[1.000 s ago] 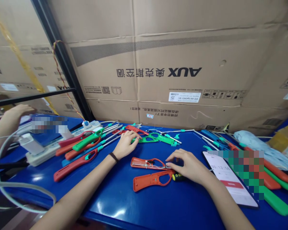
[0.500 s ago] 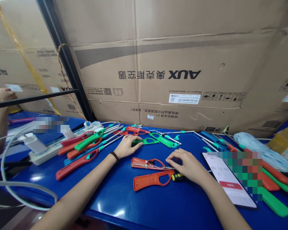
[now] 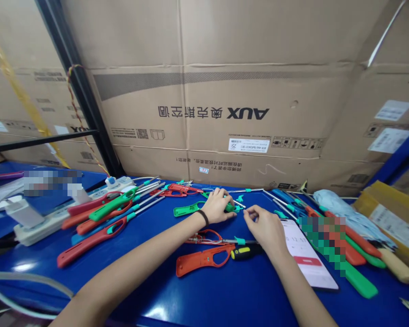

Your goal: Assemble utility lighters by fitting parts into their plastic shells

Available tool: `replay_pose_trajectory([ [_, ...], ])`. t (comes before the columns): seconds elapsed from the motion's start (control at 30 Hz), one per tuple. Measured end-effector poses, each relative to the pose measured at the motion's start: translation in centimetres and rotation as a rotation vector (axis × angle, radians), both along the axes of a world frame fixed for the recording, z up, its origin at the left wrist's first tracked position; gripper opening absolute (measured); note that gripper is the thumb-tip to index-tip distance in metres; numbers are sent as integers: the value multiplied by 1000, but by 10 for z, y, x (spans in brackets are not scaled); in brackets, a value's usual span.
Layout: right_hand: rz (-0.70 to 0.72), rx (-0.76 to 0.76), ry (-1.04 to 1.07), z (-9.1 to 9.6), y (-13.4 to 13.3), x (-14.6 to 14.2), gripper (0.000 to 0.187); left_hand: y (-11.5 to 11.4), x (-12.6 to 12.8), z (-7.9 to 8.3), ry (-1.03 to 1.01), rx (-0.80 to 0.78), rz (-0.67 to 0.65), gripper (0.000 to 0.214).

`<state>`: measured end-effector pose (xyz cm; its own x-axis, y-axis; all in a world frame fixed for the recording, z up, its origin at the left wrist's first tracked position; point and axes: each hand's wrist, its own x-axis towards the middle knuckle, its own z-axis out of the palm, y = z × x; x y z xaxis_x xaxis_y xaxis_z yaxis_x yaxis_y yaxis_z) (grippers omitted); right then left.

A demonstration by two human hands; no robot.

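My left hand (image 3: 220, 208), a dark band on its wrist, is curled down over the front end of a green lighter shell (image 3: 186, 209). Its fingers close on that end and partly hide it. Close by on the right, my right hand (image 3: 266, 225) has thumb and fingertips pinched together near a metal tube tip; whatever they hold is too small to tell. Below the hands lies an open red lighter half (image 3: 209, 236) with wires and a metal tube inside. An empty orange-red shell half (image 3: 195, 265) and a yellow-black screwdriver (image 3: 241, 252) lie in front of it.
Several lighters (image 3: 92, 240) lie at left beside a white power strip (image 3: 34, 232). A phone (image 3: 313, 272) and more lighters (image 3: 359, 281) are at right. Red lighter parts (image 3: 177, 190) lie at the back, before a large cardboard box (image 3: 204, 91).
My left hand has moved right along the green shell to its front end. My right hand has lifted away from the red lighter's tube toward my left hand. The view has shifted right.
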<state>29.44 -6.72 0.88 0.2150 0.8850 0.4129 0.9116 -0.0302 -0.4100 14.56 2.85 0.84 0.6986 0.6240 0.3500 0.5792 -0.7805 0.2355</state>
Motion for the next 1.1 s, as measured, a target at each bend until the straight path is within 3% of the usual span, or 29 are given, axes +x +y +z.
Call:
replay_pose_trajectory([
  [0.1, -50, 26, 13, 0, 0, 2, 20, 2, 14, -3, 19, -7, -15, 14],
  [0.23, -13, 63, 10, 1, 0, 2, 22, -1, 6, -2, -18, -1, -38, 9],
  [0.37, 178, 87, 119, -1, 2, 0, 29, -11, -20, 9, -66, -2, -68, 10],
  [0.47, 371, -7, 287, -1, -1, -7, 30, -26, -45, 15, -107, 17, -129, 10],
  [0.63, 659, -106, 420, 4, -9, -25, 22, -51, -81, 10, -148, 71, -203, 7],
  [0.87, 705, -111, 461, 3, -11, -32, 10, -59, -94, -2, -267, 31, -201, 7],
  [1.0, 699, -137, 549, 1, -11, -32, 7, -58, -93, -5, -327, -55, -139, 28],
  [1.1, 700, -175, 620, -1, -12, -33, 11, -58, -91, -8, -381, -46, -165, 12],
])
